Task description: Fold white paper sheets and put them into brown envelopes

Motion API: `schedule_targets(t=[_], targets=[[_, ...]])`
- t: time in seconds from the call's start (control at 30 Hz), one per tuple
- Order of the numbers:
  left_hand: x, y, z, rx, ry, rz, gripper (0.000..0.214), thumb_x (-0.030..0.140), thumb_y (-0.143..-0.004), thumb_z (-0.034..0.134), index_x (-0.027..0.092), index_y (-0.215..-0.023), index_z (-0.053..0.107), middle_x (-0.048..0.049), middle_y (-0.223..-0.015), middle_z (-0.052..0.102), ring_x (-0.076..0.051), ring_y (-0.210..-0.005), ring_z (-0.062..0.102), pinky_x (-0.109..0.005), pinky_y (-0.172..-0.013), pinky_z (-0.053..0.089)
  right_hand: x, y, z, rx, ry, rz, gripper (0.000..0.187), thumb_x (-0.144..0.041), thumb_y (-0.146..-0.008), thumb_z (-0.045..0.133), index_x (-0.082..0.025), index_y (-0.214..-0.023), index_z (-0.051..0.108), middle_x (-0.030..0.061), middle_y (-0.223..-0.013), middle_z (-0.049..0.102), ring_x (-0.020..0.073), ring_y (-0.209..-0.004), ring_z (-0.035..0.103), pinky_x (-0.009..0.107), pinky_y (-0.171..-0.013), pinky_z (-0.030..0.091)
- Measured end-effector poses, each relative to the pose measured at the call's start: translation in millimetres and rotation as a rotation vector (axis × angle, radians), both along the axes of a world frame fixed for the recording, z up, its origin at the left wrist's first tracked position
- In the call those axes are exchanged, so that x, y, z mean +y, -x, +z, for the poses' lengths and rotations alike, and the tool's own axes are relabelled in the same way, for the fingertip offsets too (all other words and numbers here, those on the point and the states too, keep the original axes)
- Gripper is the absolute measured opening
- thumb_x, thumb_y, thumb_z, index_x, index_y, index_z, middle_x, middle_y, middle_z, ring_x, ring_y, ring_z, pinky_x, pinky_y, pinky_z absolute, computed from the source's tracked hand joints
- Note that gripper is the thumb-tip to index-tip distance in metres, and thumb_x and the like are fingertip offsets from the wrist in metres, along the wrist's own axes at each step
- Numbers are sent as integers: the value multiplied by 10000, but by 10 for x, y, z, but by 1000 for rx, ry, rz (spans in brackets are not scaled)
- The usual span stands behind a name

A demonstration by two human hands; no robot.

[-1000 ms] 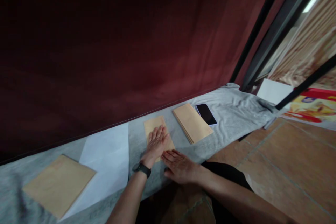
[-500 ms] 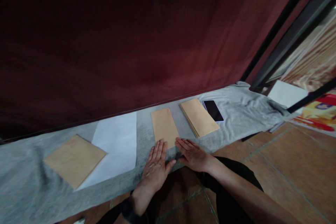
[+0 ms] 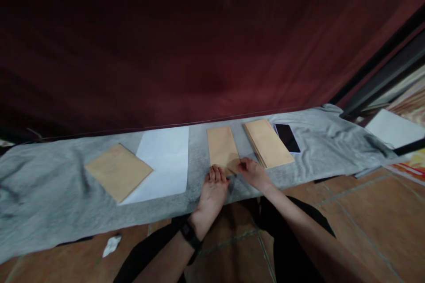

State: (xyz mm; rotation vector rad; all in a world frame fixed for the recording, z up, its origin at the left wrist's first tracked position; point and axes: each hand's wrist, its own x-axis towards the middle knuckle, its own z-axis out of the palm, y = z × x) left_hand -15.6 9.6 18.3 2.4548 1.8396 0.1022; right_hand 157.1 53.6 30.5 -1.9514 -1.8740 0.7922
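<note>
A brown paper envelope lies flat on the grey cloth in front of me. My left hand rests on its near left corner, fingers side by side on the paper and thumb pointing right. At the near right corner, the fingers of my right hand are curled together and pinch the paper's edge. Just right of it lies a stack of similar brown envelopes. To the left, another brown envelope sits turned at an angle, partly over a white sheet of paper.
A phone lies beside the stack, on the grey cloth covering a long narrow surface. Dark red fabric rises behind it. A white board-like item stands at far right. A white scrap lies on the tiled floor.
My right hand has gone from fingers stretched flat to curled at the envelope's right corner. My left fingers have drawn in slightly. The whole view has shifted, so things appear further right.
</note>
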Motion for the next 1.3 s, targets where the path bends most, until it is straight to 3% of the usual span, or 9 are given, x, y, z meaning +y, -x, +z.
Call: schedule_targets(t=[0.17,0.27,0.43,0.77,0.9,1.0,1.1,1.2,1.3], targets=[[34,28,31,-19,18,-41,473,231,-996,368,71,-1401,550,-263,-1466,532,-373,-1383,487,-519,-1030,488,72,-25,-27,231,106,-14,135,-235,-879,609,-203,-748,616,-1,-657,672,166,-677,670,240,-622,499],[31,45,38,-26,17,-56,471,235,-998,368,102,-1418,534,-238,-1477,533,-349,-1384,490,-512,-1043,477,77,19,-38,381,199,-37,84,-208,-885,577,-195,-803,594,-21,-631,670,130,-537,635,215,-519,499],[7,53,64,-14,19,-64,481,236,-1001,366,44,-1414,522,-269,-1485,510,-360,-1384,490,-502,-1058,467,89,80,1,583,312,-105,44,-166,-866,601,-201,-874,576,-26,-644,674,126,-525,644,226,-526,549],[-21,99,160,-92,9,-30,513,310,-1005,403,85,-1462,459,-224,-1579,408,-353,-1427,443,-485,-1094,449,115,97,2,745,343,-192,134,-162,-839,646,-219,-848,525,-57,-606,620,112,-484,598,204,-478,504],[44,180,127,-446,-12,65,571,342,-1004,418,160,-1541,342,-157,-1636,336,-294,-1463,404,-450,-1131,438,140,94,-8,796,327,-198,144,-165,-834,653,-213,-812,520,-59,-598,620,96,-466,580,184,-458,486],[151,247,87,-943,91,294,617,327,-959,513,173,-1533,349,-149,-1583,432,-261,-1419,465,-414,-1107,469,133,82,22,854,313,-180,143,-187,-826,673,-206,-803,533,-47,-626,646,100,-516,618,185,-497,517],[234,306,102,-1427,287,547,645,335,-850,683,201,-1446,476,-136,-1413,611,-248,-1205,640,-357,-927,568,113,87,61,911,309,-158,190,-235,-797,727,-204,-764,542,-43,-619,651,109,-535,632,195,-514,535],[258,356,179,-1599,432,591,552,366,-740,787,164,-1234,645,-122,-1112,750,-200,-833,727,-288,-667,579,101,108,83,969,309,-137,205,-266,-754,779,-195,-773,587,-35,-642,670,114,-539,633,206,-519,545],[257,375,259,-1652,503,571,435,340,-614,867,137,-972,725,-96,-920,772,-154,-660,692,-258,-599,554,109,113,81,1025,304,-132,220,-292,-722,817,-181,-797,643,-20,-677,693,116,-545,637,212,-525,548]])
